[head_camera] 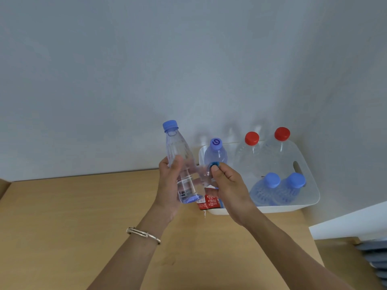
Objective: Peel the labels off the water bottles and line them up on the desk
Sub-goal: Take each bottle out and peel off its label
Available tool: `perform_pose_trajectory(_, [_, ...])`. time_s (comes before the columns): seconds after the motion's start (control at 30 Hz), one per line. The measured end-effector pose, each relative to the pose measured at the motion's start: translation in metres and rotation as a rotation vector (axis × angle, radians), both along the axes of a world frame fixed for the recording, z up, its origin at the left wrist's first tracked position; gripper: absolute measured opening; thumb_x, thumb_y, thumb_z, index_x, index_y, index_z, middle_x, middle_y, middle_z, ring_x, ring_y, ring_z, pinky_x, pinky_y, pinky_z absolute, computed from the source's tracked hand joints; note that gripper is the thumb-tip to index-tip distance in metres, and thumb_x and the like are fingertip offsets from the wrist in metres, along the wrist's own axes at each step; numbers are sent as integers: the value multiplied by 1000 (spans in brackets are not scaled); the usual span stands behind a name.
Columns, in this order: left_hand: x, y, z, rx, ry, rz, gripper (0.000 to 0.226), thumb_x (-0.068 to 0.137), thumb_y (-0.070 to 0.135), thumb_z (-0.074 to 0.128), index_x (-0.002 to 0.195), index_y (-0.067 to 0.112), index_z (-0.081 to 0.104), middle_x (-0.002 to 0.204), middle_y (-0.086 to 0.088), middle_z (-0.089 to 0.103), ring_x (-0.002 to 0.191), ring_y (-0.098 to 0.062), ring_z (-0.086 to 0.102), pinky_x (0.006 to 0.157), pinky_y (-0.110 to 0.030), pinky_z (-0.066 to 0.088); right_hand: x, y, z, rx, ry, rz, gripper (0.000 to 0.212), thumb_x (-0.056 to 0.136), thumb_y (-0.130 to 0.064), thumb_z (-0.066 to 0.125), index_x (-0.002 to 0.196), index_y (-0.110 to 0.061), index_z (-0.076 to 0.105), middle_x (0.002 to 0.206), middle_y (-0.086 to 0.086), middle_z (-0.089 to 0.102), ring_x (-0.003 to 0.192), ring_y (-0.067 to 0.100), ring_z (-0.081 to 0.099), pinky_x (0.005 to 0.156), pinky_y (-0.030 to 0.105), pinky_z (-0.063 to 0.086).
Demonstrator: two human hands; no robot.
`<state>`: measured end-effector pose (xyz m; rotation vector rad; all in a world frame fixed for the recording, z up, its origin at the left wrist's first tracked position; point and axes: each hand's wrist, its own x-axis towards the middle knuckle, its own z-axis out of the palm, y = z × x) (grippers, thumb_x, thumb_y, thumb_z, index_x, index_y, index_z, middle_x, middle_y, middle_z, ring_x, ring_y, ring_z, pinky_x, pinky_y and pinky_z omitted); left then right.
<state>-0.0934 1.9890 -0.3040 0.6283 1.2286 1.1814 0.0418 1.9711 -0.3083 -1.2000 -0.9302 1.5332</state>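
Observation:
My left hand [170,185] grips a clear water bottle [178,155] with a light blue cap, held nearly upright above the wooden desk [83,227]; its body shows no label. My right hand [228,185] pinches a crumpled strip of clear and blue label film [210,169] just right of the bottle. A red and white label [209,203] shows below my right hand at the basket's front left corner.
A white plastic basket [307,185] stands at the desk's back right against the wall. It holds a purple-capped bottle [215,151], two red-capped bottles [252,147] and two blue-capped bottles [272,185]. The desk's right edge runs near the basket.

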Motion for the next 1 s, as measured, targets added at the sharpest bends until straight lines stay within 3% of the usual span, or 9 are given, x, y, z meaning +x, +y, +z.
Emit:
perform_pose_trajectory(0.1, [2, 4, 0, 79, 217, -14, 54, 79, 39, 71, 120, 11, 50, 107, -9, 67, 89, -16, 69, 71, -35, 59, 0, -1, 6, 86, -197, 14, 28, 101, -19, 41, 83, -20, 63, 82, 1, 66, 81, 14, 63, 81, 35, 56])
perform_pose_trajectory(0.2, [4, 6, 0, 121, 336, -28, 36, 83, 26, 70, 110, 7, 57, 92, -6, 67, 75, -6, 67, 57, -16, 51, -2, -5, 14, 159, -344, 30, 28, 101, -18, 40, 80, -23, 58, 71, -4, 58, 61, -3, 54, 57, 11, 44])
perform_pose_trajectory(0.33, [8, 5, 0, 72, 369, 23, 48, 76, 31, 77, 112, 8, 54, 94, -10, 66, 77, -15, 68, 55, -21, 51, -5, -8, 16, 238, -478, 101, 26, 101, -21, 39, 90, -6, 57, 68, 3, 48, 56, 4, 40, 52, 14, 36])
perform_pose_trajectory(0.4, [10, 4, 1, 27, 362, 98, 55, 74, 27, 79, 116, 17, 45, 95, -4, 61, 80, -13, 65, 56, -18, 49, -5, -10, 13, 217, -474, 107, 26, 101, -20, 39, 88, -8, 58, 65, -2, 48, 56, 4, 41, 52, 12, 35])
perform_pose_trajectory(0.47, [10, 2, 4, 12, 364, 138, 64, 74, 24, 80, 120, 24, 36, 93, 2, 55, 80, -9, 63, 57, -17, 46, -3, -11, 11, 155, -391, 65, 26, 100, -18, 42, 82, -18, 61, 64, -9, 56, 59, -1, 52, 57, 9, 40])
perform_pose_trajectory(0.57, [9, 1, 5, 26, 375, 133, 63, 74, 23, 79, 122, 27, 40, 97, 2, 61, 83, -12, 67, 62, -21, 52, 2, -8, 5, -43, -42, -51, 27, 99, -14, 45, 83, -15, 66, 71, -6, 69, 75, 11, 68, 75, 27, 57])
perform_pose_trajectory(0.7, [8, -1, 5, 27, 301, 92, 40, 78, 18, 74, 111, 28, 55, 96, -1, 70, 84, -17, 72, 59, -24, 52, 16, -5, 6, -242, 352, -193, 22, 100, -12, 43, 90, -5, 61, 78, 7, 70, 72, 25, 72, 64, 30, 60])
perform_pose_trajectory(0.8, [10, -3, 7, 29, 248, 76, 25, 83, 17, 68, 105, 26, 59, 88, 3, 72, 79, -15, 73, 64, -29, 51, 24, -4, 3, -251, 441, -176, 23, 101, -13, 40, 91, -3, 58, 85, 12, 69, 76, 27, 73, 66, 35, 61])
perform_pose_trajectory(1.0, [20, -4, 11, 78, 227, 154, 31, 85, 13, 61, 114, 22, 54, 82, 6, 72, 71, -13, 73, 65, -32, 53, 43, -3, 0, -236, 400, -139, 24, 101, -11, 39, 99, 1, 59, 92, 16, 71, 75, 24, 74, 63, 36, 61])
